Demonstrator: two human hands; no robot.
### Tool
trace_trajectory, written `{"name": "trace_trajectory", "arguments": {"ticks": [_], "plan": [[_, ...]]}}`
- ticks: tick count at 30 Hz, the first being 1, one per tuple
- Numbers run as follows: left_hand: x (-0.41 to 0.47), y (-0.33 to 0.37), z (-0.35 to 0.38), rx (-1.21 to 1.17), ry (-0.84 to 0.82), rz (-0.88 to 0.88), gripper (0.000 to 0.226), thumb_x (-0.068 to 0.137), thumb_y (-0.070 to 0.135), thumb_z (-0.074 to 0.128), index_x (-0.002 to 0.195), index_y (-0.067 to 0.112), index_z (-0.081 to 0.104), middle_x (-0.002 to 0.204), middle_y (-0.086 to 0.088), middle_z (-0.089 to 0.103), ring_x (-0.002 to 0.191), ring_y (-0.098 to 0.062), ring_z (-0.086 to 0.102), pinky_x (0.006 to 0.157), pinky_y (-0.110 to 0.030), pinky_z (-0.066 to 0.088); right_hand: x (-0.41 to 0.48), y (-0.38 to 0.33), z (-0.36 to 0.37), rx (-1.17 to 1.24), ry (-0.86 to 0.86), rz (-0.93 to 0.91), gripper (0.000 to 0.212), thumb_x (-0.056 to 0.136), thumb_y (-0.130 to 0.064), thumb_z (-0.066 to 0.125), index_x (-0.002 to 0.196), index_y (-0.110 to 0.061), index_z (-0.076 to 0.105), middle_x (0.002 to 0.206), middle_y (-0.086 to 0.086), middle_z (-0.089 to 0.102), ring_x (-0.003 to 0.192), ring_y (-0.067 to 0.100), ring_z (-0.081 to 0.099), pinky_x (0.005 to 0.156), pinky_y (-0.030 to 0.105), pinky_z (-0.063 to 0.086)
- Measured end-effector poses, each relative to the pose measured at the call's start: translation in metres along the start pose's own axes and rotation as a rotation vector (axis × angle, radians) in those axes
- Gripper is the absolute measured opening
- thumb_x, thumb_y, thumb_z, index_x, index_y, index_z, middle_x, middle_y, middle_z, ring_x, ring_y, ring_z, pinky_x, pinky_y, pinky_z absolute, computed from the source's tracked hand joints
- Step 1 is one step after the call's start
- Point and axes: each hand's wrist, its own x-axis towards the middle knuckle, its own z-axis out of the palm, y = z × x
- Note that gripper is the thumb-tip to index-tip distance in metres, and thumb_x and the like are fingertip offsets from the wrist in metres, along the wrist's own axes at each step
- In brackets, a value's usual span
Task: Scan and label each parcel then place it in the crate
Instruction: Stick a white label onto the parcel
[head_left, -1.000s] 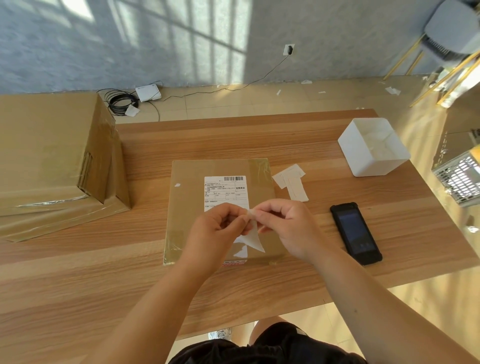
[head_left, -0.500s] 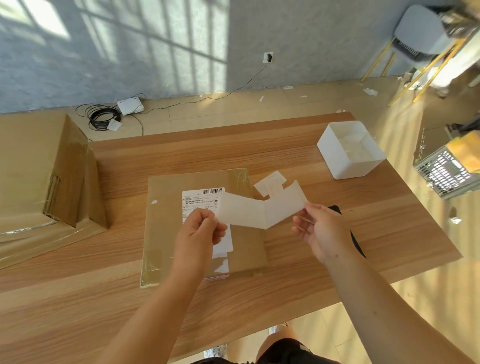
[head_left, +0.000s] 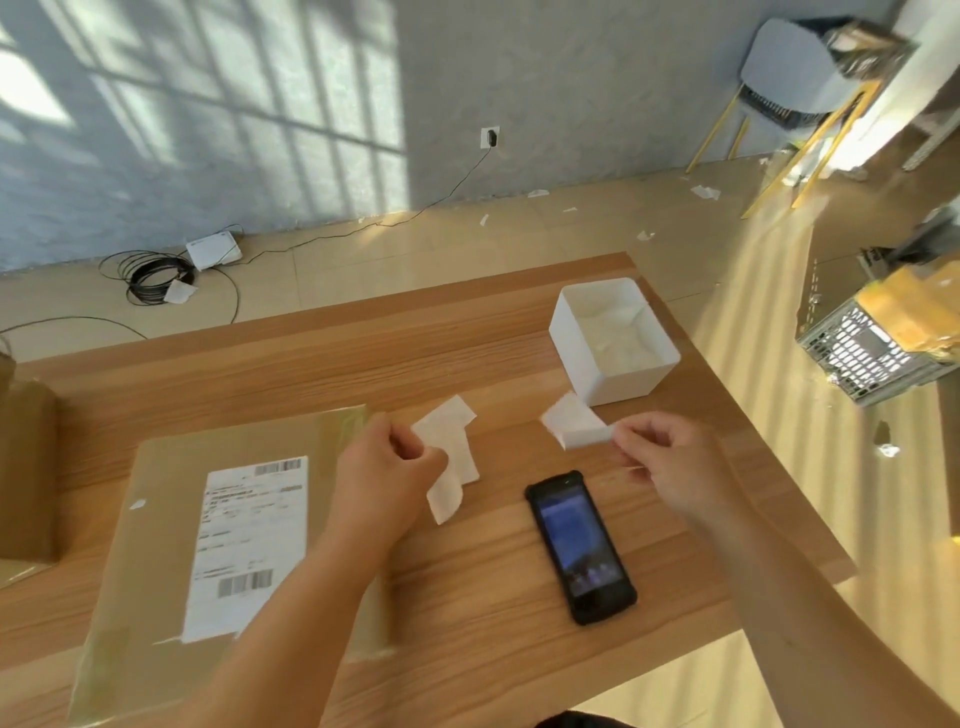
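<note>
- Hands at work over a wooden table, mid-labelling as we judge it. The left hand is curled round a white slip, just right of the parcel.
- The right hand pinches another white piece between thumb and fingertips. It is held up just in front of a white tub.
- The parcel is flat, brown and taped. It lies on the table at left, partly under our left forearm, with a printed label with barcodes on its face.
- It is not yet in the crate, a grey slatted one on the floor well right of the table, with brown packages already inside.
- We judge the right hand's piece to be peeled backing bound for the tub, which holds white paper. That would make the slip the sticker, though we cannot be sure.
- Next we need to drop the piece in the tub, lay the slip flat on the parcel clear of the barcodes, and press it down. Then both hands lift the parcel across to the crate.
- A black scanner, screen lit, lies on the table between our hands.
- White scraps lie by the left hand, and a brown box stands at the table's left edge.
- The room has a grey wall with window-shaped sunlight. A socket feeds a cable to a white router on a pale floor dotted with paper bits.
- A grey chair stands far right.
</note>
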Motion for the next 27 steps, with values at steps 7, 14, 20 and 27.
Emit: {"name": "trace_trajectory", "arguments": {"ticks": [7,14,20,27], "plan": [[0.043,0.07,0.096,0.012,-0.021,0.266,0.004,0.087,0.023,0.061,0.087,0.026,0.064,0.083,0.011,0.065,0.076,-0.003,0.059,0.063,-0.015,0.042,0.044,0.024,-0.073,-0.095,-0.033,0.012,0.016,0.085,-0.018,0.071,0.099,-0.027,0.072,0.097,-0.012,0.069,0.088,0.007,0.068,0.078,0.022,0.05],[0.087,0.116,0.188,0.251,-0.028,0.756,0.015,0.091,0.015,0.058,0.099,0.013,0.071,0.102,-0.001,0.064,0.085,-0.017,0.059,0.071,-0.029,0.048,0.066,0.051,-0.119,0.018,0.049,0.051,0.021,0.08,-0.015,0.075,0.093,-0.03,0.075,0.097,-0.012,0.071,0.094,0.006,0.066,0.089,0.024,0.05],[0.121,0.103,0.231,0.881,-0.151,0.942,0.028,0.09,0.005,0.05,0.108,0.019,0.067,0.106,0.003,0.066,0.096,-0.023,0.054,0.073,-0.032,0.04,0.07,0.072,-0.136,0.077,0.129,0.079,0.018,0.083,-0.014,0.073,0.094,-0.028,0.075,0.098,-0.015,0.07,0.094,0.002,0.064,0.079,0.016,0.046],[0.092,0.089,0.219,0.772,-0.24,0.639,0.044,0.095,0.025,0.044,0.138,0.029,0.042,0.14,0.004,0.036,0.127,-0.026,0.026,0.107,-0.04,0.025,0.069,0.075,-0.133,0.176,0.09,0.099,0.019,0.083,-0.014,0.073,0.096,-0.028,0.075,0.097,-0.007,0.073,0.091,0.009,0.069,0.092,0.03,0.053]]}}
